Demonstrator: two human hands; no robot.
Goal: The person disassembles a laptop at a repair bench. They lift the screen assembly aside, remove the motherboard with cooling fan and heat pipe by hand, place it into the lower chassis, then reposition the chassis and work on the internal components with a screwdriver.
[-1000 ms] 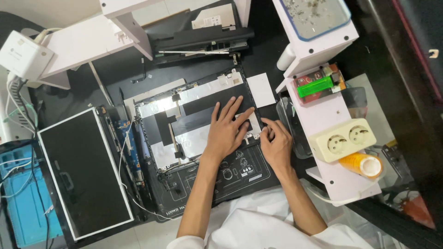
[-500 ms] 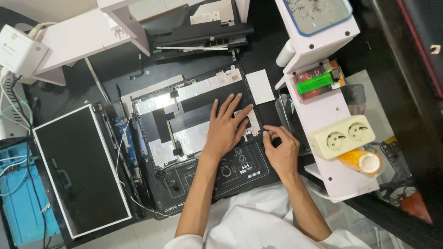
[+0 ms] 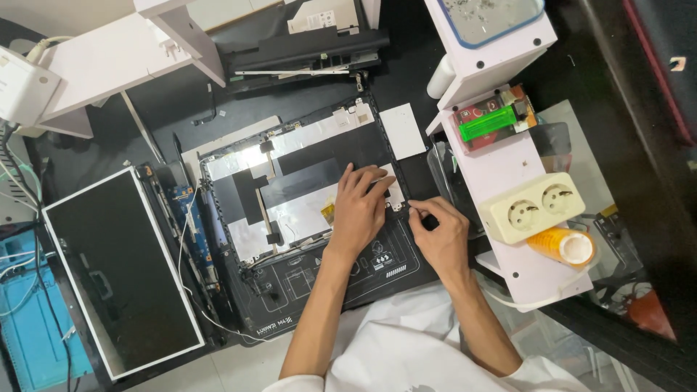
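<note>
Head view, opened laptop lid (image 3: 305, 174), foil-lined, flat

That opened laptop lid shell (image 3: 305, 181) looks like matt black plastic lined with shiny, slightly crinkled silver foil. The screen panel (image 3: 120, 272) beside it is smooth dark glass with a soft sheen in a pale frame. The work mat (image 3: 327, 279) seems like matt black rubber. The shelf unit (image 3: 508, 167) is smooth white painted board, and the double socket (image 3: 534, 207) on it is glossy cream plastic. The lighter (image 3: 488, 123) is translucent green plastic.
</note>
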